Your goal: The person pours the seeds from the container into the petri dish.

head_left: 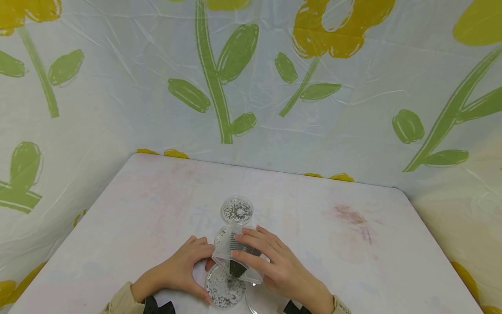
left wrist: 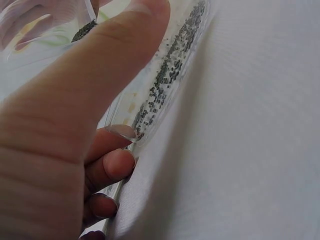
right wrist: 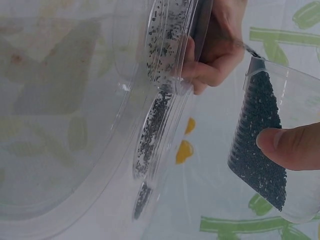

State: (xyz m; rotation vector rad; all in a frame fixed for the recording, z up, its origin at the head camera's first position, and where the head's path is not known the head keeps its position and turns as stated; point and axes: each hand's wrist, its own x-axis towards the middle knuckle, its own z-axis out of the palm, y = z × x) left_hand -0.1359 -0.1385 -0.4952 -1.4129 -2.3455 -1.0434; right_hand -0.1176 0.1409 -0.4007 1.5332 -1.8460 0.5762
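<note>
My right hand [head_left: 284, 266] grips a clear plastic cup [right wrist: 300, 90] with ridged markings and tips it toward the left. Black granules [right wrist: 260, 140] lie along the cup's lower side, and some run off its lip. Under the lip is the nearest clear petri dish [head_left: 223, 293], its bottom scattered with black granules. My left hand [head_left: 182, 267] holds this dish by its rim, thumb on the near side and curled fingers at the far side. The cup partly hides those fingertips and a middle petri dish [head_left: 219, 236].
A far petri dish [head_left: 237, 210], also sprinkled with black granules, stands in line behind the others. A clear round dish or lid [head_left: 264, 301] lies at the near right, partly under my right wrist. The white table [head_left: 176, 196] meets a flower-printed sheet [head_left: 149, 87] at the back.
</note>
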